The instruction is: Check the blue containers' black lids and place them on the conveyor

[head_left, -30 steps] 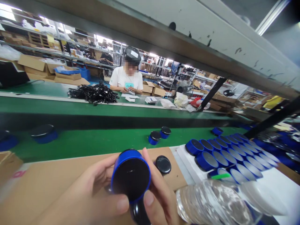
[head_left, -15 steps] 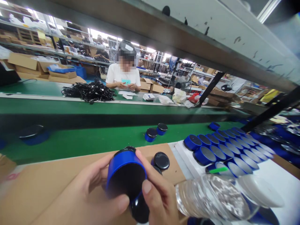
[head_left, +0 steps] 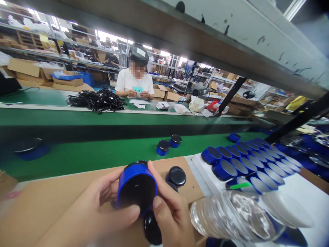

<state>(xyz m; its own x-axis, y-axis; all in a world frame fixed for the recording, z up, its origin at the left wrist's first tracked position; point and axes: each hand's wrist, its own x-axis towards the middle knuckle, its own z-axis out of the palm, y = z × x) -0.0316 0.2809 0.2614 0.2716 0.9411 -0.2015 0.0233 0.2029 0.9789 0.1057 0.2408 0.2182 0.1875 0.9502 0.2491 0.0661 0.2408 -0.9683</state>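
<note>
Head view is showing both hands gripping the blue cylinder (head_left: 137,185) over the cardboard sheet (head_left: 51,199), left hand (head_left: 102,209) cradling, right hand (head_left: 171,214) pinching (tilted further downward than a second ago), suggesting inspection is continuing.

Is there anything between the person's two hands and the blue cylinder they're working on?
Nothing visible. The left hand and the right hand both grip the blue cylindrical speaker directly, with their fingers wrapped on its sides and its black end facing the camera. The clear plastic bottle lies to the right, apart from the grip.
</note>
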